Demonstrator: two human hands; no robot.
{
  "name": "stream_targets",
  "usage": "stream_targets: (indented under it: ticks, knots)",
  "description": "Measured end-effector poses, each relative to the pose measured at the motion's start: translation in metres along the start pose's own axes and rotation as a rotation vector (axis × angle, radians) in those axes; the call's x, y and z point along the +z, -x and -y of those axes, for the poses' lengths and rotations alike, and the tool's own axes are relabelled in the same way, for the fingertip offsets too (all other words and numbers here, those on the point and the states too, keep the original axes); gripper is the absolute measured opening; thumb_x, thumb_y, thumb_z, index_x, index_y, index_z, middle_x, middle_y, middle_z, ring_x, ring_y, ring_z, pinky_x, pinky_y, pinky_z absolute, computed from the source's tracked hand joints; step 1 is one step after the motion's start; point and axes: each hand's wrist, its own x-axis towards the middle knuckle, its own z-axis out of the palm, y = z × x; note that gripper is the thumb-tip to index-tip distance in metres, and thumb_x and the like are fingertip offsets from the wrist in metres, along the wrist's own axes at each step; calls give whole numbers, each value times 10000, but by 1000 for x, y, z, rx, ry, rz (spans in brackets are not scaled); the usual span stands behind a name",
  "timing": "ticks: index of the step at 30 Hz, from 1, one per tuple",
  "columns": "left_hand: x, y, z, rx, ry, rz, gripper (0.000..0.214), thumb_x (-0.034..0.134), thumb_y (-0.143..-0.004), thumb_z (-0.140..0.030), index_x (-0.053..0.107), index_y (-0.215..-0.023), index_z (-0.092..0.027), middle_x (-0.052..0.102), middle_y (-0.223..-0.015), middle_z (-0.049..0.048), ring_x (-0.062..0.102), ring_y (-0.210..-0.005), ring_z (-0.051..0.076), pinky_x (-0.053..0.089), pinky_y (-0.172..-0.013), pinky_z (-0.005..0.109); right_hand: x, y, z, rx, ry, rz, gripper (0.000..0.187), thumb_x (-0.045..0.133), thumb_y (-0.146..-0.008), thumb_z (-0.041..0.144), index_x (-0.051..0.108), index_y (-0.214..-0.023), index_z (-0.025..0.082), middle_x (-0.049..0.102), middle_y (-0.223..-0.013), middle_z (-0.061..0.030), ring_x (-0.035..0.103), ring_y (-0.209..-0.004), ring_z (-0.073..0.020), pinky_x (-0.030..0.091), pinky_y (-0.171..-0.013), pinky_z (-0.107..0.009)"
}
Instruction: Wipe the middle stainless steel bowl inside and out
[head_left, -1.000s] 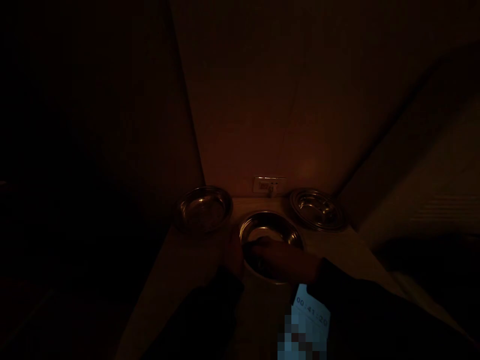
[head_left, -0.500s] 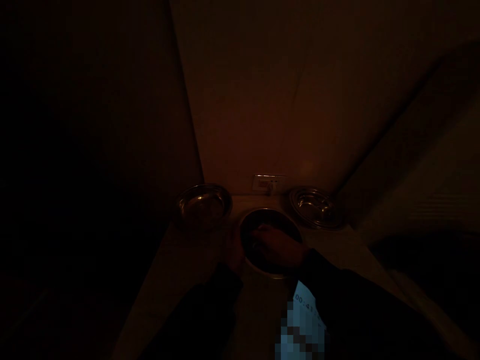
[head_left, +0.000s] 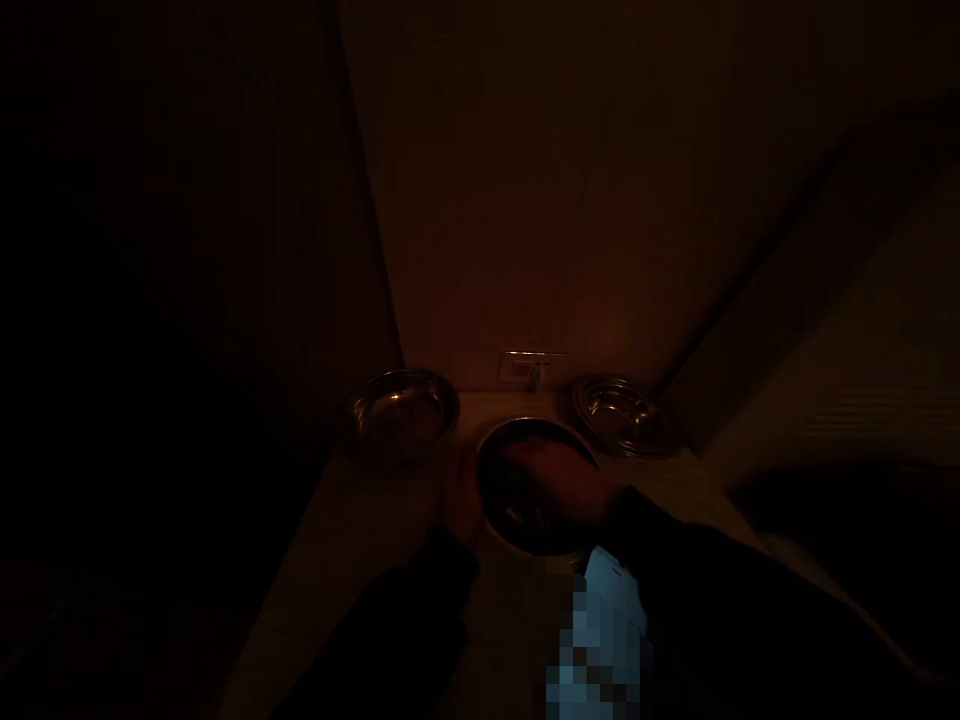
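Note:
The scene is very dark. A round steel bowl [head_left: 525, 432] stands on a pale counter [head_left: 360, 520] just in front of me. My left hand [head_left: 459, 497] rests against the bowl's left rim and seems to grip it. My right hand [head_left: 559, 478] reaches down inside the bowl from the right; its fingers are lost in the shadow. Both arms wear dark sleeves.
Two more steel bowls stand at the back, one at the left [head_left: 401, 412] and one at the right [head_left: 624, 412]. A wall socket [head_left: 531, 367] sits on the wall between them. A lit, blurred screen [head_left: 600, 640] glows by my right wrist. Walls close in on both sides.
My right hand has moved further into the bowl and towards its far side. The left hand has stayed at the rim. The picture has grown darker.

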Motion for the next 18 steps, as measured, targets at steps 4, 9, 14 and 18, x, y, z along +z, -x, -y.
stream_targets:
  ticks: [4,9,14,18]
  knots:
    - [-2,-2,-1,9,10,-39,338,399,-892,-316,678,-923,-128,712,-1006,121,654,-946,233,492,-871,360,20,0,5,-92,-77,138,510,484,-752,2,614,-1221,157,610,-1266,-132,536,-1205,-240,384,-1036,-389]
    - [-4,-5,0,82,-21,-16,319,389,-898,-294,680,-928,-166,697,-1074,105,639,-1011,219,469,-937,355,-10,21,-9,-105,-214,255,475,553,-696,21,694,-1099,228,727,-1038,4,677,-934,-153,512,-831,-227]
    - [-2,-10,9,32,11,17,343,394,-900,-330,689,-940,-159,712,-1024,101,637,-1008,233,464,-942,383,-7,7,-9,174,-220,-143,491,364,-875,102,499,-1344,163,625,-1251,-112,601,-1120,-219,456,-962,-374]
    - [-5,-13,13,21,92,-23,287,428,-880,-293,683,-859,-163,718,-954,87,643,-965,228,458,-944,379,26,-12,20,232,-233,-237,516,373,-898,156,390,-1413,124,575,-1308,-164,528,-1225,-246,382,-1036,-410]
